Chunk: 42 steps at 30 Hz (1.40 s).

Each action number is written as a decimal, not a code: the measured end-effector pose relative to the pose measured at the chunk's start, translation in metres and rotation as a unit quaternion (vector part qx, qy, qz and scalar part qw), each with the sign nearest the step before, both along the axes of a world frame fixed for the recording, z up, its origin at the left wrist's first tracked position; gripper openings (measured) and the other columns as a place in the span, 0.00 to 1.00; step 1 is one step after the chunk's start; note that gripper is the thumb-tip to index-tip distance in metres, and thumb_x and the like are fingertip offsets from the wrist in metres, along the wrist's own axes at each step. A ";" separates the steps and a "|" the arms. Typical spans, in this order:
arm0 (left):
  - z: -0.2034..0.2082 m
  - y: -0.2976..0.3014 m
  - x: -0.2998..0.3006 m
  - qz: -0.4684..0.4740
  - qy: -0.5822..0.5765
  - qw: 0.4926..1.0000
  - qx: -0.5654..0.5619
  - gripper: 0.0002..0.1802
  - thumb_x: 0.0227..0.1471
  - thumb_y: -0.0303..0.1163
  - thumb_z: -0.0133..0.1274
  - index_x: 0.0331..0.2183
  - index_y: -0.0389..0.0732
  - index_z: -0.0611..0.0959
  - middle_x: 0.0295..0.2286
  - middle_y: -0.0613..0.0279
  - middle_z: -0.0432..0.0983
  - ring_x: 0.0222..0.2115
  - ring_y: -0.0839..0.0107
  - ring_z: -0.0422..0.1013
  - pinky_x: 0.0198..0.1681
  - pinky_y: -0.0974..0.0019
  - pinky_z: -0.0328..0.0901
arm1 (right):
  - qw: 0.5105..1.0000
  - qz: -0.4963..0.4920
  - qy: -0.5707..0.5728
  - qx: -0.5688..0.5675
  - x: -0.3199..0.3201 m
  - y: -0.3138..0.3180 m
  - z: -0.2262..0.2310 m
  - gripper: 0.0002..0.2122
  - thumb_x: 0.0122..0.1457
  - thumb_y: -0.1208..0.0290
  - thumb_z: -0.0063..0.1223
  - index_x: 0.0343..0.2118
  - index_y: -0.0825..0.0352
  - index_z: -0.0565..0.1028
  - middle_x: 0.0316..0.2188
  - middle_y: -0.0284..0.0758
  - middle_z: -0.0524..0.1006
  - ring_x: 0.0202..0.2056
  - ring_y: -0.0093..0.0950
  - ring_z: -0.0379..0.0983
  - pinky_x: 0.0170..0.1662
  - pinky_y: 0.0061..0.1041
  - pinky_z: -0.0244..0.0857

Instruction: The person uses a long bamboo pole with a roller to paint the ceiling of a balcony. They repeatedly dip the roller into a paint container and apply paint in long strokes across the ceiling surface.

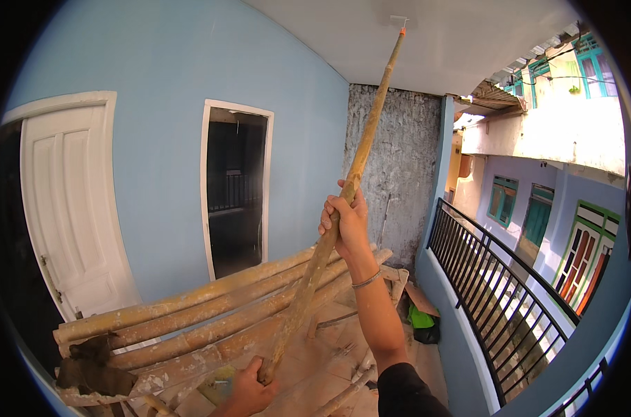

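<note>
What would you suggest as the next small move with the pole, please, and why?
Perhaps roll the roller gently along the ceiling: it appears to be up against it, and the right hand and left hand both grip the pole.

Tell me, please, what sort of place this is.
Probably the covered balcony or porch of a home: a black railing faces neighbouring buildings, a white door is set in the blue wall, and a pale ceiling spans overhead.

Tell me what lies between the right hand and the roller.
A long pole runs from the right hand up to the roller, as the head view shows.
</note>
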<state>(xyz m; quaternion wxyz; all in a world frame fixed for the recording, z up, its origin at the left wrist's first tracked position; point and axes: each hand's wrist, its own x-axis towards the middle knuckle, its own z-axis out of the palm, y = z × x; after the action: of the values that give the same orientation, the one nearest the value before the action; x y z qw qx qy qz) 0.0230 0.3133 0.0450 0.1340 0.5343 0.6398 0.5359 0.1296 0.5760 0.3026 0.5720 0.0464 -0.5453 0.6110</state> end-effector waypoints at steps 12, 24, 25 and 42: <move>-0.108 -0.535 -0.002 0.072 0.241 0.939 -0.234 0.13 0.44 0.21 0.58 0.37 0.35 0.78 0.16 0.48 0.70 0.16 0.48 0.68 0.20 0.51 0.63 | 0.983 -0.144 0.001 -0.118 0.136 -0.158 -0.126 0.06 0.64 0.74 0.50 0.34 0.71 0.69 0.26 0.37 0.72 0.25 0.29 0.69 0.27 0.30 0.68; -0.073 -0.912 0.003 0.181 0.413 0.731 -0.512 0.09 0.38 0.20 0.54 0.27 0.39 0.76 0.22 0.50 0.70 0.28 0.47 0.69 0.33 0.45 0.65 | 0.741 -0.158 -0.160 -0.633 0.245 -0.444 -0.600 0.09 0.68 0.68 0.49 0.31 0.63 0.64 0.20 0.32 0.65 0.19 0.27 0.64 0.24 0.31 0.66; -0.072 -0.935 0.000 0.206 0.432 0.687 -0.546 0.07 0.40 0.20 0.53 0.28 0.40 0.77 0.23 0.50 0.72 0.28 0.47 0.70 0.33 0.45 0.65 | 0.717 -0.144 -0.210 -0.648 0.234 -0.484 -0.628 0.09 0.68 0.67 0.48 0.32 0.64 0.66 0.20 0.34 0.67 0.20 0.30 0.67 0.28 0.36 0.70; 0.004 -1.031 0.115 0.309 0.427 0.464 -0.712 0.02 0.44 0.22 0.54 0.25 0.37 0.80 0.23 0.52 0.76 0.28 0.48 0.74 0.32 0.46 0.69 | 0.533 0.085 -0.330 -0.775 0.148 -0.660 -0.789 0.07 0.63 0.69 0.48 0.37 0.68 0.67 0.25 0.40 0.73 0.26 0.36 0.75 0.34 0.42 0.78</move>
<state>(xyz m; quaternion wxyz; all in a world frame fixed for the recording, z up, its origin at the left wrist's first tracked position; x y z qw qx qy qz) 0.1379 -0.7175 0.0491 0.0035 0.1836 0.9009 -0.3932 0.2778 -0.0835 -0.4860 0.1088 -0.5738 -0.0023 0.8117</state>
